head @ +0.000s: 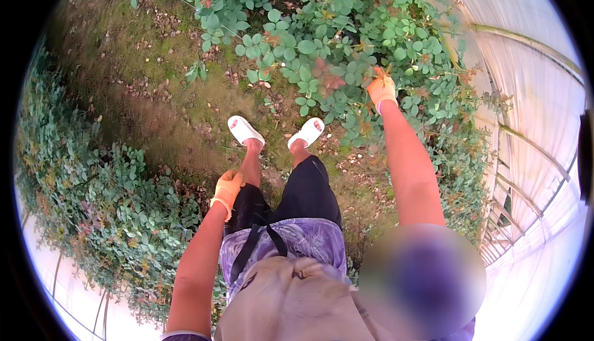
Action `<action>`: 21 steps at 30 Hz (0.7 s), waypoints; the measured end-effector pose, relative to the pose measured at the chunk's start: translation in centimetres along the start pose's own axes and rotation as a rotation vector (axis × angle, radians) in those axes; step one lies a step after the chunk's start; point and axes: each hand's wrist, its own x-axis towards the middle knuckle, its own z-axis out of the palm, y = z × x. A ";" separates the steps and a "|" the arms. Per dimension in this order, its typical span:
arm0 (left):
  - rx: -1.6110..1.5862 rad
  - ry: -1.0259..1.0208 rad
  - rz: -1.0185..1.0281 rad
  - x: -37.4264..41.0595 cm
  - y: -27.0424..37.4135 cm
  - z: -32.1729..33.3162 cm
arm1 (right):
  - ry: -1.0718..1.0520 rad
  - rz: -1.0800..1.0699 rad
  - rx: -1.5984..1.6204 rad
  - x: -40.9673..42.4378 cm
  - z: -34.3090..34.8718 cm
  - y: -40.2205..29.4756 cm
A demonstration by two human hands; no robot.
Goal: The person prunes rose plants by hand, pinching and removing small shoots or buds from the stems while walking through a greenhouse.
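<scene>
My right hand (383, 89), in an orange glove, reaches into the leafy rose bushes (306, 48) ahead and to the right. Its fingers are among reddish young leaves (381, 72); leaves partly cover them, so whether they grip a stem cannot be told. Down by my left knee hangs my left hand (228, 185), also gloved in orange, its fingers curled and apart from the plants. Whether anything small is inside that hand does not show.
Mossy soil with dry leaves (153, 90) forms a path under my white slides (245, 130). Another row of bushes (134, 206) stands at the left. Translucent greenhouse sheeting (524, 76) on curved ribs rises at the right. A cut leafy sprig (196, 71) lies on the soil.
</scene>
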 end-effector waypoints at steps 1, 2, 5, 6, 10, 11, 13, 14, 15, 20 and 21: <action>-0.004 -0.013 0.051 0.1 0.1 -1.3 | -0.110 -0.125 -0.542 0.8 0.7 0.7; 0.009 -0.008 0.010 0.3 0.3 -2.5 | -0.041 -0.338 -0.946 1.5 1.4 1.3; -0.005 0.064 -0.010 0.9 1.4 -4.8 | -0.019 -0.518 -1.150 2.1 2.4 2.7; -0.001 0.086 -0.007 1.0 1.9 -4.9 | -0.009 -0.490 -1.046 2.2 2.5 2.7; 0.034 0.082 -0.017 0.9 4.5 -2.7 | -0.284 -0.360 -1.092 1.4 1.6 1.1; 0.033 0.093 -0.048 1.3 5.9 -1.6 | -0.369 -0.316 -1.157 1.4 1.3 0.4; 0.018 0.084 -0.001 1.2 8.6 1.8 | -0.360 -0.335 -0.967 1.4 -0.1 -0.4; 0.032 0.088 -0.013 0.5 9.6 3.5 | -0.414 -0.303 -0.787 1.4 -0.8 -0.7; 0.014 0.045 0.026 0.0 11.1 5.5 | -0.401 -0.368 -0.739 1.4 -1.4 -0.8; -0.054 -0.080 0.421 -1.4 21.0 16.7 | -0.267 -0.161 0.084 1.1 -3.5 -1.7; -0.068 -0.094 0.431 -1.1 23.5 18.7 | -0.201 -0.042 0.359 1.0 -3.5 -2.0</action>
